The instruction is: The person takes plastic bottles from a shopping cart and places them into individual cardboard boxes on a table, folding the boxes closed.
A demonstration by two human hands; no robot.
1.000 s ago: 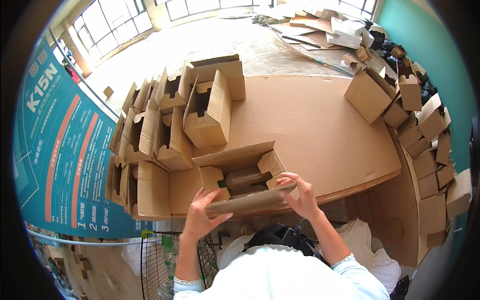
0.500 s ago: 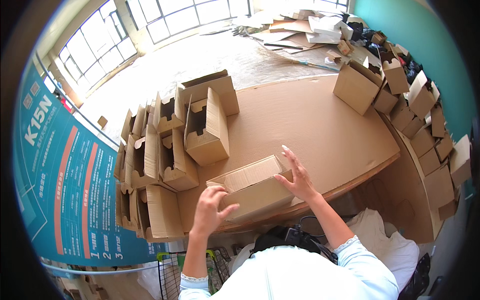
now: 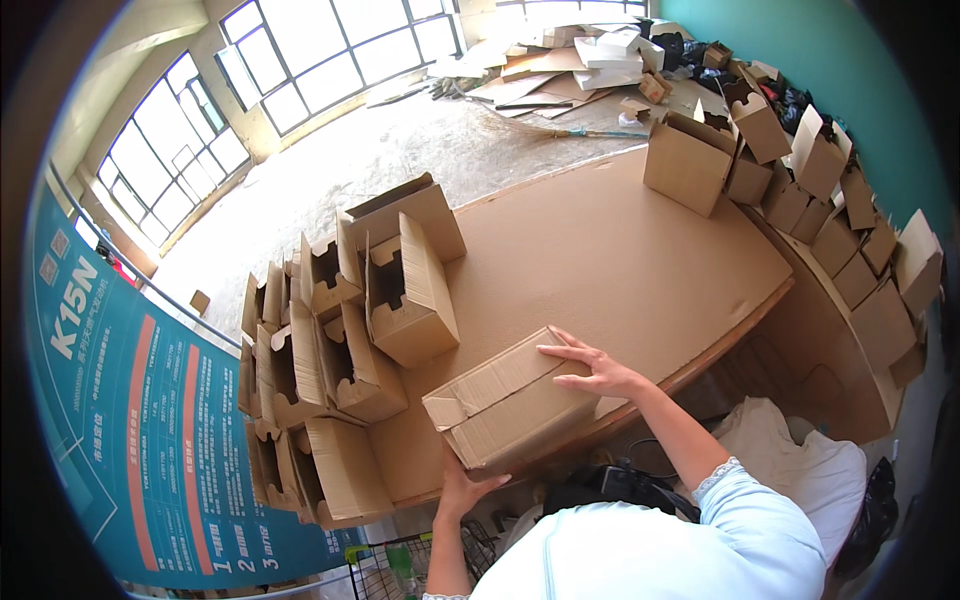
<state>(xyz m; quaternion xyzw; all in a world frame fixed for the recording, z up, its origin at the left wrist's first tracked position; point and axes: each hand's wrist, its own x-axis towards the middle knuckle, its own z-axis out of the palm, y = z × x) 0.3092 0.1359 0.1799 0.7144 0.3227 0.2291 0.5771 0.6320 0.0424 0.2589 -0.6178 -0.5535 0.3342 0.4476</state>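
A long cardboard box (image 3: 515,390) with its lid folded down lies slantwise at the near edge of the brown table. My left hand (image 3: 465,488) grips its near left corner from below, thumb stretched along the lower edge and fingers partly hidden behind the box end. Across the right end of the lid lies my right hand (image 3: 605,375), open, its fingers spread over the top and near edge.
Several open cardboard boxes (image 3: 410,290) stand grouped at the left of the cardboard-covered table (image 3: 600,240). Another open box (image 3: 688,165) sits at the far right corner. More boxes are heaped along the right wall. A blue printed banner (image 3: 130,400) stands at left.
The box's lid flap has gone from partly raised to flat, and the box has turned slightly. My left hand moved down to its lower left corner; my right hand came down onto its lid.
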